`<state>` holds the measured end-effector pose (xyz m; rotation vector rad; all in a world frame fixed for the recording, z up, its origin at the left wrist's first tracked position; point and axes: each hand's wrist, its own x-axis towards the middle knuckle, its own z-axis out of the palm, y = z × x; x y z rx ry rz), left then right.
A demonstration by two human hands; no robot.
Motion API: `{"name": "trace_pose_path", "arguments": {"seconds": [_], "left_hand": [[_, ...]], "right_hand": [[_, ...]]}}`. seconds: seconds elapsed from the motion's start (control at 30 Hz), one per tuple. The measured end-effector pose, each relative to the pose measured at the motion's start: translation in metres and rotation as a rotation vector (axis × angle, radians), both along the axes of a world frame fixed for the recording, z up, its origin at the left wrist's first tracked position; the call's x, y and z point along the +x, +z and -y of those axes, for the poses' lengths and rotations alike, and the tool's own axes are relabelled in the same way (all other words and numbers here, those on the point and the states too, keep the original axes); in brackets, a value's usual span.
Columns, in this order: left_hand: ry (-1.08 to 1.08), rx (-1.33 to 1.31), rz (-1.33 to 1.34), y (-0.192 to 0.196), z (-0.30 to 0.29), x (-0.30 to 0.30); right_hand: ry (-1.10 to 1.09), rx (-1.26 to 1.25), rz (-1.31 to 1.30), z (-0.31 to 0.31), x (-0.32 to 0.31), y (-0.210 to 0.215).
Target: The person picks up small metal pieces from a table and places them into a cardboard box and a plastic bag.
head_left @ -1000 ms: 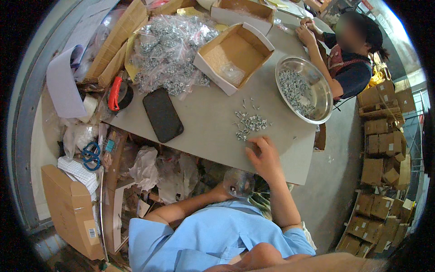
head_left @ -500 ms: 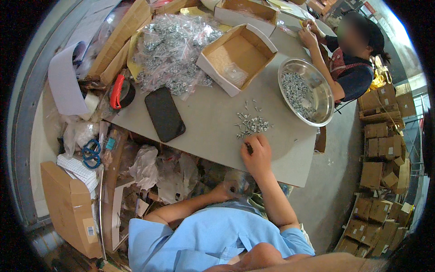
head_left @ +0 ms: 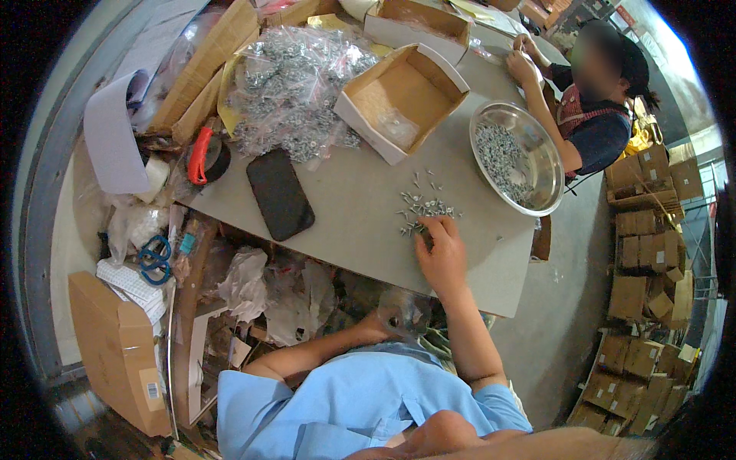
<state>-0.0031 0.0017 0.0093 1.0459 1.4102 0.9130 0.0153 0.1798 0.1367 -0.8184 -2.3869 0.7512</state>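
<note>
Grey tbl (head_left: pixel 345 203) runs out fwd of R hand (head_left: pixel 445 257). Big heap of bagged screws (head_left: pixel 295 92): fwd-left, well apart. White box (head_left: pixel 366 130), lidless: fwd, slightly left. Steel bowl (head_left: pixel 547 165) w/ more screws: fwd-right. Dark phone (head_left: pixel 280 195): to left. R hand: fingers bent, thumb partly spread, tips at near edge of loose screws (head_left: pixel 423 205); can't tell if any's pinched. L hand (head_left: pixel 373 326): low, left of R hand, at clear bag (head_left: pixel 410 308); grip partly hidden, can't tell how tight. Stray bit (head_left: pixel 500 238), prob. a screw: right of R hand. Risks, my guess: wide R sweep cd knock stray off edge; slack L grip cd drop bag; slick screws cd slip fingertips.
</note>
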Motion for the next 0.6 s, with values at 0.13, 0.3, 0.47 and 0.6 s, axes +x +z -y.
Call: {"name": "trace_pose_path", "arguments": {"seconds": [0.13, 0.3, 0.47, 0.6], "left_hand": [[-0.002, -0.085, 0.039, -0.003, 0.001, 0.000], [0.061, -0.011, 0.029, -0.004, 0.002, 0.003], [0.035, 0.131, 0.050, -0.027, 0.004, 0.006], [0.105, 0.061, 0.119, -0.014, 0.007, 0.007]], "right_hand": [[0.056, 0.222, -0.028, 0.000, -0.011, -0.004], [0.066, 0.224, -0.038, -0.001, -0.007, -0.010], [0.127, 0.075, 0.130, 0.005, 0.020, -0.002], [0.476, -0.212, 0.358, 0.004, 0.032, 0.033]]}}
